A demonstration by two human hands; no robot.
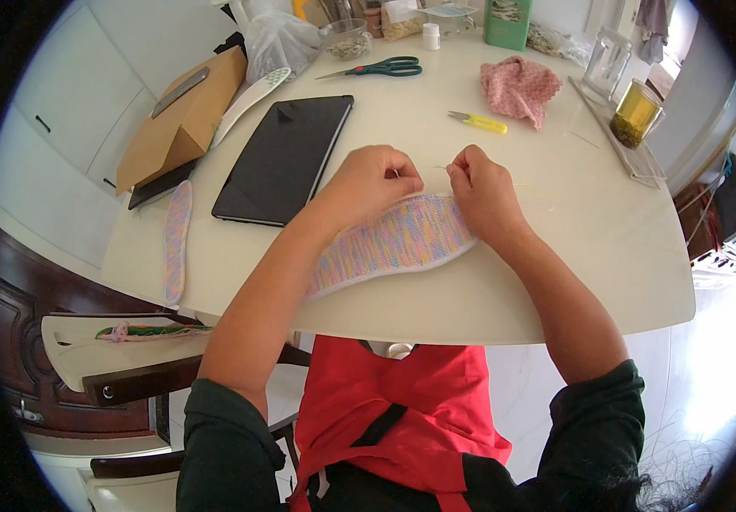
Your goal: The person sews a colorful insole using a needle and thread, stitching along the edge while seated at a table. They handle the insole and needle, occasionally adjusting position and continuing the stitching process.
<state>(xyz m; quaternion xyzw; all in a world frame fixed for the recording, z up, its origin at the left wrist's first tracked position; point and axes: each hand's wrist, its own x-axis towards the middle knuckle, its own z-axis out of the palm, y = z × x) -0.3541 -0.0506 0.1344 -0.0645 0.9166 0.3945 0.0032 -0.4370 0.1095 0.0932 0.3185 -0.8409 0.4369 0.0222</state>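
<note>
A pastel-striped stitched shoe insole [400, 233] with a white edge lies flat near the front of the table. My left hand [384, 173] is over its upper edge, fingertips pinched around a thin pale strand, perhaps thread or a needle. At the insole's right end, my right hand [480, 185] is closed, thumb against the curled forefinger. A fine thread [439, 167] sticks out from its fingertips towards the left. My forearms hide part of the insole. Beyond my hands lie yellow thread snips [478, 122], their blades pointing left.
A black tablet case [284, 160] lies left of my hands, with a second insole [178, 243] farther left. Scissors [374, 67], a pink cloth [520, 89] and a cardboard box [182, 115] are farther back. A glass mug of tea [636, 115] stands at the right edge.
</note>
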